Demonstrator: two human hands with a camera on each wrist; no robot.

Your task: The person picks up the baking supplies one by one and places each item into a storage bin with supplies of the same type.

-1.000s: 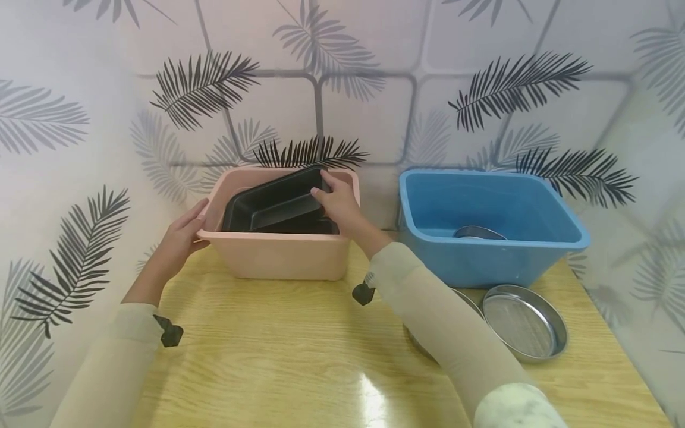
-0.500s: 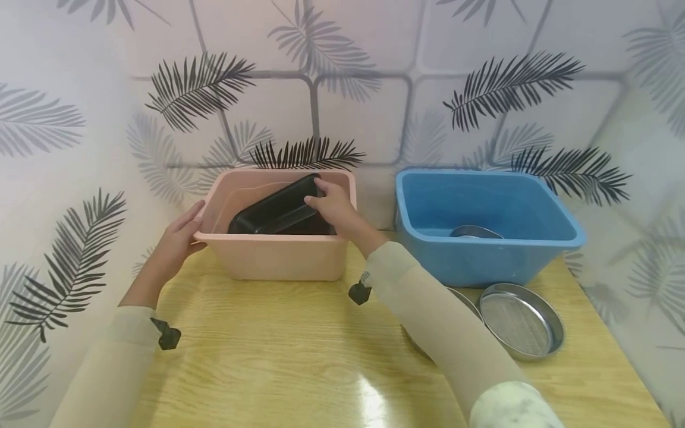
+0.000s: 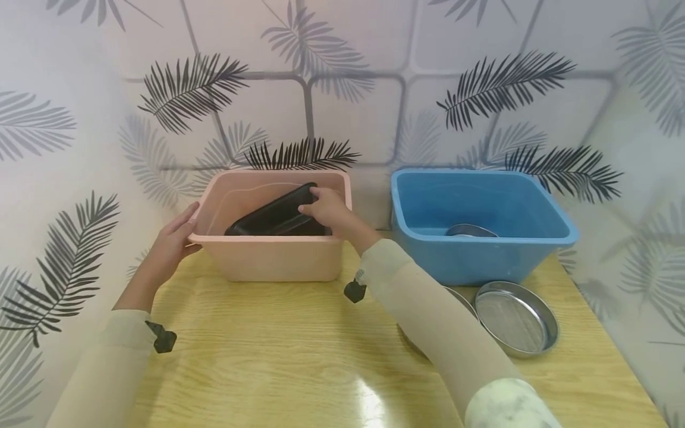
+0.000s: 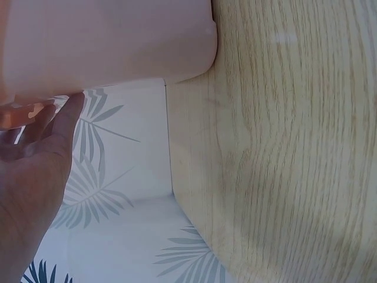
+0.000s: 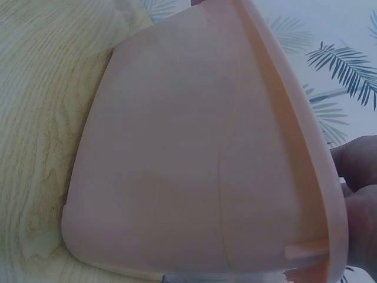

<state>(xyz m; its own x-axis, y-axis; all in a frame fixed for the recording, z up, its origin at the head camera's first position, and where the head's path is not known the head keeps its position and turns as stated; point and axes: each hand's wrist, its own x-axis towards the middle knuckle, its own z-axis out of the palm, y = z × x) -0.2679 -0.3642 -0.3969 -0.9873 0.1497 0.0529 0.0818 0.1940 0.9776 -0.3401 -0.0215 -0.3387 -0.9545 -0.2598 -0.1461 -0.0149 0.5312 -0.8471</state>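
Black tray [image 3: 272,214] lowered, right fingers [image 3: 318,192] pinching it, left fingers [image 3: 185,215] gripping bin [image 3: 273,261]

1 black oblong pan [image 3: 270,215] is held tilted inside the pink bin [image 3: 278,260], its right end raised and pinched by the right hand [image 3: 329,209], its lower part hidden by the front rim. The bin, open-topped with flared walls, is stood upright on the table [image 3: 257,345], its left rim gripped by the left hand [image 3: 170,242].
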